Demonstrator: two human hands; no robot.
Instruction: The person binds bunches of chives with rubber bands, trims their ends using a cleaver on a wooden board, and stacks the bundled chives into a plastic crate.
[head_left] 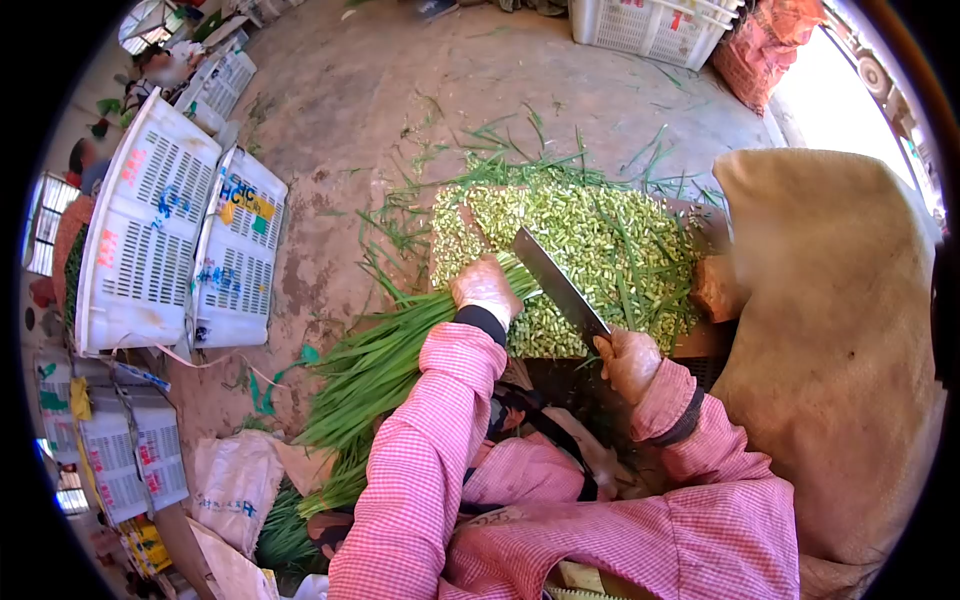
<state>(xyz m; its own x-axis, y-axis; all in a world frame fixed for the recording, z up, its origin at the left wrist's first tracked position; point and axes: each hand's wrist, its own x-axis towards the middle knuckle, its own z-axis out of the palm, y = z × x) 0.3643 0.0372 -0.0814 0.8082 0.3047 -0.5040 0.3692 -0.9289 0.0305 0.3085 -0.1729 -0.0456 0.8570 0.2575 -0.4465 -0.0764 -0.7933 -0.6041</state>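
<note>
My left hand (486, 287), in a thin clear glove, is closed around a bundle of long green garlic chives (385, 345). The leaves trail down to the left, and the pale stem ends stick out to the right of my fist. Wrapped round a handle, my right hand (630, 363) grips a cleaver (560, 287). Its broad blade points up and left, just right of the stem ends. Beneath the blade lies a thick layer of short chopped stem pieces (600, 245); they cover most of a low board (705, 343).
White plastic crates (150, 235) stand on the left, and more crates (655, 30) are stacked at the far top. A brown cloth-covered bulk (840, 340) rises close on my right. Loose green leaves litter the concrete floor (350, 110). A white sack (235, 485) lies lower left. Other people are at the far left.
</note>
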